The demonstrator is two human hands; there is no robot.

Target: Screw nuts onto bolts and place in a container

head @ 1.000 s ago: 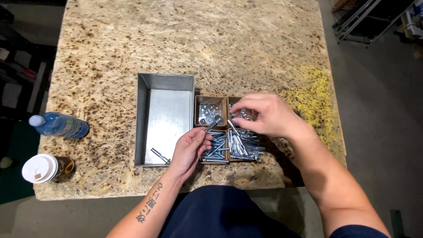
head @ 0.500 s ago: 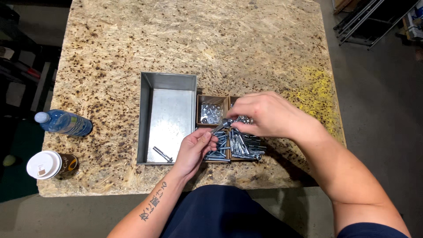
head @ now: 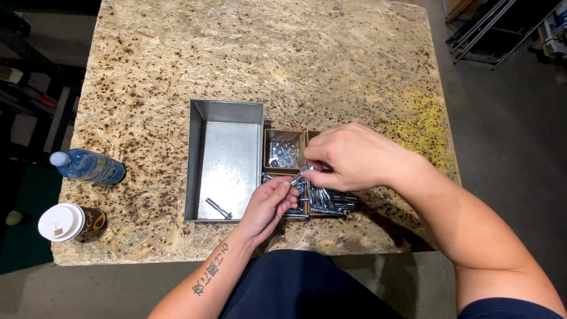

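Observation:
My left hand (head: pixel 269 204) pinches the lower end of a silver bolt (head: pixel 301 175) above a brown divided box (head: pixel 284 134) of hardware. My right hand (head: pixel 348 155) closes its fingertips on the bolt's upper end, and I cannot tell if it also holds a small part there. One compartment holds silver washers (head: pixel 282 152); the near one holds several long bolts (head: pixel 325 204). To the left stands a grey metal tray (head: pixel 196 153) with one assembled bolt (head: pixel 218 208) lying in its near corner.
The work goes on at the near edge of a chipboard table (head: pixel 266 59). A water bottle (head: pixel 88 166) lies at the left edge, a lidded paper cup (head: pixel 68 222) beside it. A metal rack (head: pixel 496 29) stands on the floor at far right.
Both hands came together over the box: my right hand moved from the right compartment toward the left hand, and the bolt is now held between them.

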